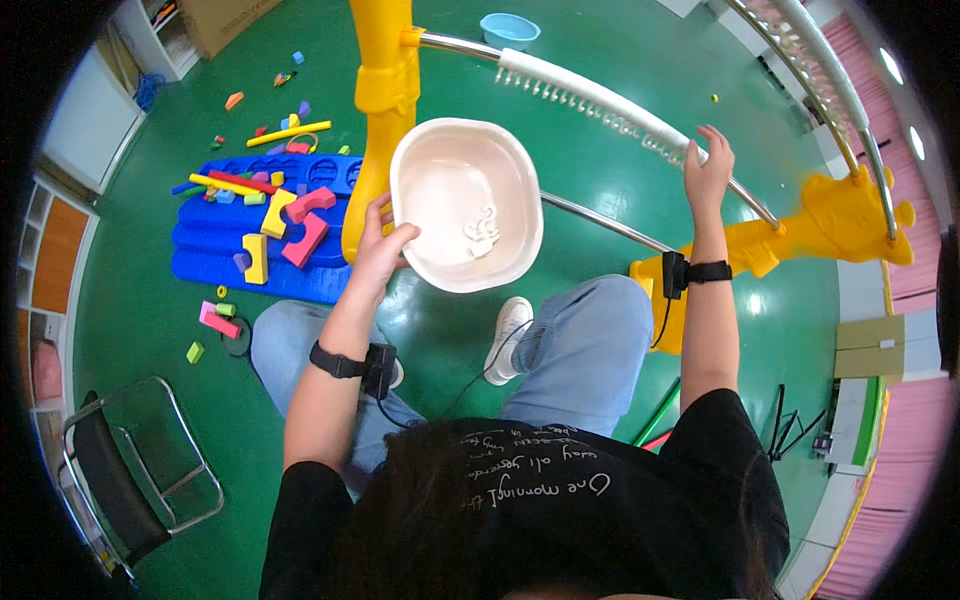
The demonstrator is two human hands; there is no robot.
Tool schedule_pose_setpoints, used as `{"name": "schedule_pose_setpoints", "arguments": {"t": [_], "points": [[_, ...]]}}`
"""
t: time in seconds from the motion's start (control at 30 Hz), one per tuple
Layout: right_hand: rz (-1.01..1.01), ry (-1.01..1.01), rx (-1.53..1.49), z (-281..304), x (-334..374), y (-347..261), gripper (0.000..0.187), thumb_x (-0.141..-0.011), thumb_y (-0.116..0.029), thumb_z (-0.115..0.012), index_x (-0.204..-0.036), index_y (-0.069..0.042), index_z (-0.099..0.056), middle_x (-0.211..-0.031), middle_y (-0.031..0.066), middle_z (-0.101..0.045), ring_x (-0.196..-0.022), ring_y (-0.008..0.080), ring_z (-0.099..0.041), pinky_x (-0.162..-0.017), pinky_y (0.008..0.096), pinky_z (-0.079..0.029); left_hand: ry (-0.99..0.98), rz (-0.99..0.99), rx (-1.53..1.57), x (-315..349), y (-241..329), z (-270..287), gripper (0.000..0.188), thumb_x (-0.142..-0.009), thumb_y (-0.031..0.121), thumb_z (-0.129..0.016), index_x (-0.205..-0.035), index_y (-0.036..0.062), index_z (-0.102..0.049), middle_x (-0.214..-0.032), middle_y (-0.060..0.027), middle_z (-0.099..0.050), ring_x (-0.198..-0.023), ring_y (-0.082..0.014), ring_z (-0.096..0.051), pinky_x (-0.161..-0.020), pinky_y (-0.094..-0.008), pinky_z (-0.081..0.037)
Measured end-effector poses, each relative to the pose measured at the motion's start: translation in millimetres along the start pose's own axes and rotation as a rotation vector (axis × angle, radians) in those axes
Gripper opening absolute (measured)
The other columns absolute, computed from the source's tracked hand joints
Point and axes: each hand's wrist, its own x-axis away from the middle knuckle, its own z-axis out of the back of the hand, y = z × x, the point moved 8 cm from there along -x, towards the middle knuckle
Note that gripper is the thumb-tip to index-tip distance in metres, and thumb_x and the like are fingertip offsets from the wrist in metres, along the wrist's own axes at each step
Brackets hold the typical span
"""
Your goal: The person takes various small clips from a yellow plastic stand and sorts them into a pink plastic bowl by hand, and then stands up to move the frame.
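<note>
My left hand [376, 248] is closed on the left rim of a white plastic basin [415, 150], fingers outside and thumb over the edge. A few small white curved plastic hooks or rings [483, 236] lie inside it, toward the right of its bottom. At the upper right, my right hand [710, 165] is raised beside the metal bar, its fingers apart. It is close to the right end of a row of white plastic rings [600, 98] hanging along the bar; whether it touches them I cannot tell. The metal bar [455, 43] runs between yellow plastic posts [386, 85].
Blue plastic panels [270, 235] with colourful foam blocks [306, 240] lie on the green floor at left. A black folding chair [125, 485] stands lower left. A lower metal bar [605, 222] crosses behind the basin. Farther off sits a light blue basin [510, 32].
</note>
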Motion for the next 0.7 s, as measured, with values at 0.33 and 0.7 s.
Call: {"name": "schedule_pose_setpoints", "arguments": {"t": [0.33,0.7], "points": [[0.533,-1.064,-0.709,-125.0,125.0,-259.2,0.024,-0.072,-0.007,-0.066,-0.095,-0.007,-0.060,-0.094,0.0125,-0.061,-0.093,0.0322,-0.057,-0.083,0.0409,-0.045,-0.009,-0.027,0.021,-7.7,1.9,-2.3,0.075,-0.069,0.019,-0.066,-0.135,0.0072,-0.032,-0.122,-0.0155,-0.045,-0.102,-0.0241,-0.056,-0.069,-0.0340,-0.054],[0.484,-1.308,-0.611,-151.1,163.3,-252.7,0.027,-0.065,-0.013,-0.070,-0.090,-0.007,-0.061,-0.090,0.0107,-0.059,-0.087,0.0312,-0.057,-0.078,0.0387,-0.046,-0.085,-0.018,-0.016,-9.5,-10.7,-6.1,0.074,-0.069,0.015,-0.064,-0.135,0.0074,-0.031,-0.124,-0.0125,-0.047,-0.082,-0.0186,-0.061,-0.061,-0.0318,-0.052]]}}
